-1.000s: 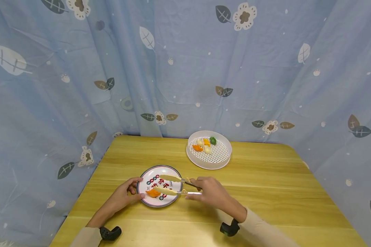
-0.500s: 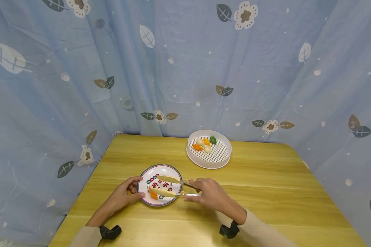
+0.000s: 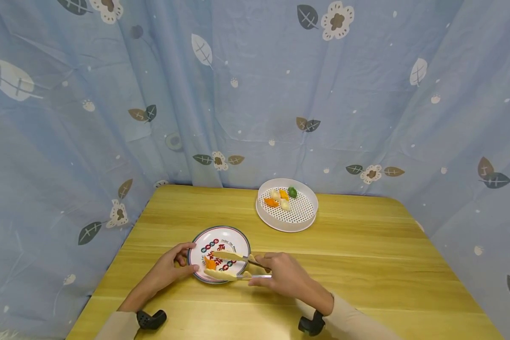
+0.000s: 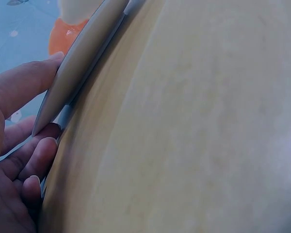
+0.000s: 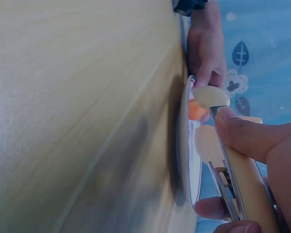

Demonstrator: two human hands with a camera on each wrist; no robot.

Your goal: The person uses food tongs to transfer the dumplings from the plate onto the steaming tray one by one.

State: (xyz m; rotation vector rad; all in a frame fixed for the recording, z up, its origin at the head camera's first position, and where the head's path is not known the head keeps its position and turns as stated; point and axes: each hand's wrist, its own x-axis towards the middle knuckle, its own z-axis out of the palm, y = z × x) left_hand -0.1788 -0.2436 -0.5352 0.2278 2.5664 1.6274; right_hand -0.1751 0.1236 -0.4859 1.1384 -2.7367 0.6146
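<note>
My left hand (image 3: 167, 269) holds the left rim of a white round plate (image 3: 233, 236) with a printed pattern; the left wrist view has the thumb on top and fingers under the edge. A small orange food piece (image 3: 210, 264) lies on the plate near that hand. From the right, my right hand (image 3: 286, 276) grips a pair of tongs (image 3: 223, 276) with cream-coloured tips and metal arms. The tongs are spread over the plate, one tip on the far side of the orange piece (image 5: 197, 110) and one on the near side.
Behind the plate, slightly right, stands a white round steamer basket (image 3: 308, 215) with a perforated base. Inside it sit two orange pieces, two cream pieces and a green floret (image 3: 292, 192). A patterned blue curtain (image 3: 255, 94) hangs behind the wooden table (image 3: 365, 264).
The tongs have shifted toward the person and slightly left, so their tips now straddle the orange piece. That piece has turned on the plate. My left hand has stayed on the rim.
</note>
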